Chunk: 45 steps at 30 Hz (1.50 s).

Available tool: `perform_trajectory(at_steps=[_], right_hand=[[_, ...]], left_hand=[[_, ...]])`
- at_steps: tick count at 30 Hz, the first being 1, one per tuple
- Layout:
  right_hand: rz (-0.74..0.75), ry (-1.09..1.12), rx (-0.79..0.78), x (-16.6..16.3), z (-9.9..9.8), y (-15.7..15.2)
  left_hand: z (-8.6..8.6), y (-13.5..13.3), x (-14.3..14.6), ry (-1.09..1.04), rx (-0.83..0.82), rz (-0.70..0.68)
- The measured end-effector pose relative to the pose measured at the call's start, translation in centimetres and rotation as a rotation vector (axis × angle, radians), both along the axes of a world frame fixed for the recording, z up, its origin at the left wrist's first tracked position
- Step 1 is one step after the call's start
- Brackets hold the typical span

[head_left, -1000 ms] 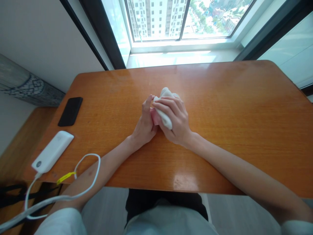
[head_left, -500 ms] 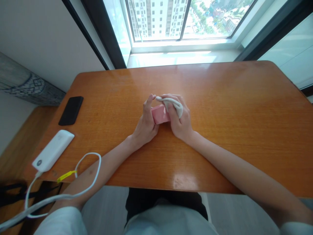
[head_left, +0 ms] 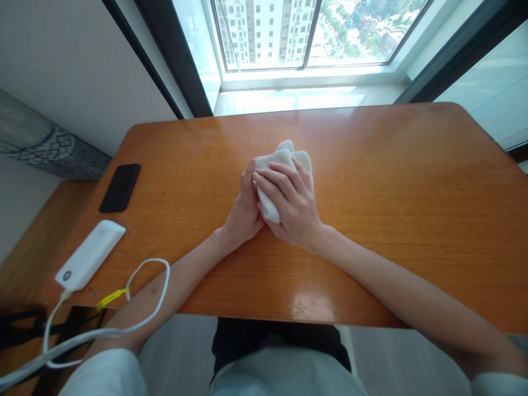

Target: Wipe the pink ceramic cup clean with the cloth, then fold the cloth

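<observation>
A white cloth lies spread over the spot where the pink box was, and it hides the box almost wholly. My right hand presses the cloth from above, its fingers laid across it toward the left. On the left side, my left hand is curled round the covered box, thumb up along the cloth's edge. Both hands meet above the middle of the wooden table.
At the table's left lie a black phone and a white power bank. A white cable with a yellow tag loops over my left forearm. A window is beyond the table's far edge.
My right hand has opened out the bunched cloth and laid it over the pink box, which was visible before. The left hand has stayed nearly in place.
</observation>
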State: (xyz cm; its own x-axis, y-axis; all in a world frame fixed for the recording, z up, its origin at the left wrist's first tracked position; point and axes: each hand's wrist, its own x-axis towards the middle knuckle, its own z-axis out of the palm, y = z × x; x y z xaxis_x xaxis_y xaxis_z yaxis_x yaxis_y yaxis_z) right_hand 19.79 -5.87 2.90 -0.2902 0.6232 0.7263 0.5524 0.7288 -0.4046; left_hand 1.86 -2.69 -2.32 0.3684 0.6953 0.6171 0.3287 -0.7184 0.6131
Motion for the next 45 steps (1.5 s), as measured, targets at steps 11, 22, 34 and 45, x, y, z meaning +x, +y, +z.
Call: perform_trajectory(at_steps=[11, 22, 34, 45], right_hand=[[-0.023, 0.1, -0.043, 0.7, -0.2, 0.6], [-0.075, 0.756, -0.51, 0.7, -2.4, 2.5], [-0.139, 0.084, -0.085, 3.2, 1.2, 2.9], [-0.155, -0.249, 0.011, 1.3, 2.5, 1.7]], left_hand=[[-0.1, 0.1, -0.1, 0.053, 0.032, -0.003], [0.6, 0.0, 0.0, 0.046, 0.032, -0.044], [0.3, 0.2, 0.3, 0.181, -0.038, -0.116], [1.1, -0.6, 0.2, 0.074, -0.054, 0.026]])
